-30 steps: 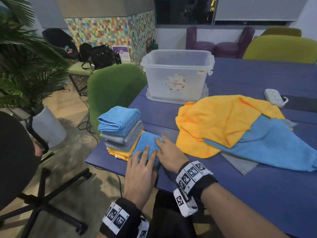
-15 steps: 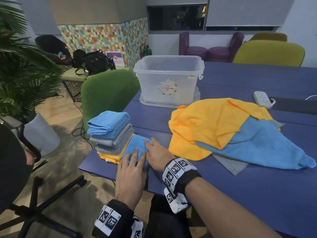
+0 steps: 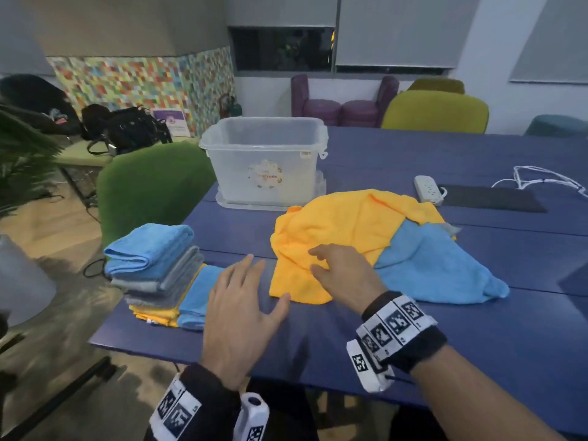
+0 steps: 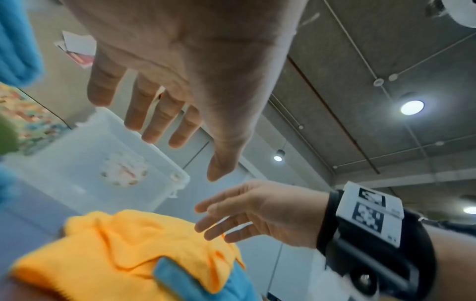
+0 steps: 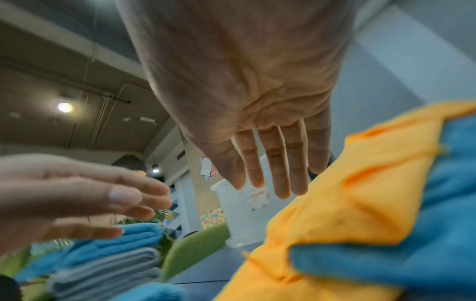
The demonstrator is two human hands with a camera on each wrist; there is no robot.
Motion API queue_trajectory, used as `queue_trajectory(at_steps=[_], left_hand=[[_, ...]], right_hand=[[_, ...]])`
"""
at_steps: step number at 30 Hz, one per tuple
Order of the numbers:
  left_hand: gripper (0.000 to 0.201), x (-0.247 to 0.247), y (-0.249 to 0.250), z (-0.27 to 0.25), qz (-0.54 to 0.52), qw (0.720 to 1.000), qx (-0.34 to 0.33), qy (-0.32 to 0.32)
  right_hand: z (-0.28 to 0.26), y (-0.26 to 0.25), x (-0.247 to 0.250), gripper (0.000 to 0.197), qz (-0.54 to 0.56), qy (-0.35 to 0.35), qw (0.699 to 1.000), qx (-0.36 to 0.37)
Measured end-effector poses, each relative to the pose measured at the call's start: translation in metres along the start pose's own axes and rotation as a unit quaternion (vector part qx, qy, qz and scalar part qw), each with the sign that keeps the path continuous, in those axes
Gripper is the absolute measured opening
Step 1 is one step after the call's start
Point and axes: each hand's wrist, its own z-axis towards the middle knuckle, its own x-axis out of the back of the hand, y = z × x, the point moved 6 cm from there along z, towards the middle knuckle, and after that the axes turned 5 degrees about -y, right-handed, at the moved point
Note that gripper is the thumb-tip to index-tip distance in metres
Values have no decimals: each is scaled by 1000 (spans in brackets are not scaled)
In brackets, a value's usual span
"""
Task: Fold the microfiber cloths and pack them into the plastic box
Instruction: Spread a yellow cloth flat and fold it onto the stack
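A stack of folded cloths [image 3: 156, 265], blue on top, grey and orange below, sits at the table's near left corner. A small folded blue cloth [image 3: 199, 296] leans against it. My left hand [image 3: 238, 310] hovers flat and open just right of that cloth, holding nothing. My right hand [image 3: 340, 275] is open with spread fingers over the near edge of a loose orange cloth [image 3: 343, 230]. A loose blue cloth [image 3: 436, 265] lies under the orange one, to its right. The clear plastic box [image 3: 264, 163] stands open at the far left of the table.
The blue table [image 3: 477, 338] carries a white power strip [image 3: 428, 189], a dark mat [image 3: 490, 202] and white cables [image 3: 541, 179] at the far right. A green chair [image 3: 149, 192] stands by the left edge. Yellow and purple chairs line the far side.
Both hands have lifted off the small folded blue cloth, which now lies against the stack. They have moved right, and the right hand has reached the loose orange cloth.
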Motion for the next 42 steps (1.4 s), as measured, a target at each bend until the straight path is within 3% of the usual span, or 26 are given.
queue_trajectory(at_steps=[4,10,16,21,27,31,35,39,42], left_hand=[[55,-9,53,37,-76,994,-27,-67],[67,-58,98,96,-76,982,-39,-168],[46,-100,113,125,-43,972,-39,-227],[40,-109,114,134,-35,979,-26,-200],[18,-94,117,142,-128,984,-17,-119],[22,-69,125,134,-250,966,-41,-45],[22,-55,135,127,-180,975,-96,-82],[17,-34,126,130,-147,981,-93,-82],[32,-6,107,138,-160,982,-86,-57]], right_hand=[[2,43,43,43,-131,48,989,-52],[20,73,51,61,-298,37,954,7],[32,79,46,39,-328,7,944,36],[36,76,54,34,-287,31,956,45],[23,79,87,32,-77,143,987,14],[3,72,123,24,51,274,960,28],[-11,58,153,26,127,335,932,50],[-28,48,183,26,114,388,912,65],[-36,56,202,22,43,406,912,42]])
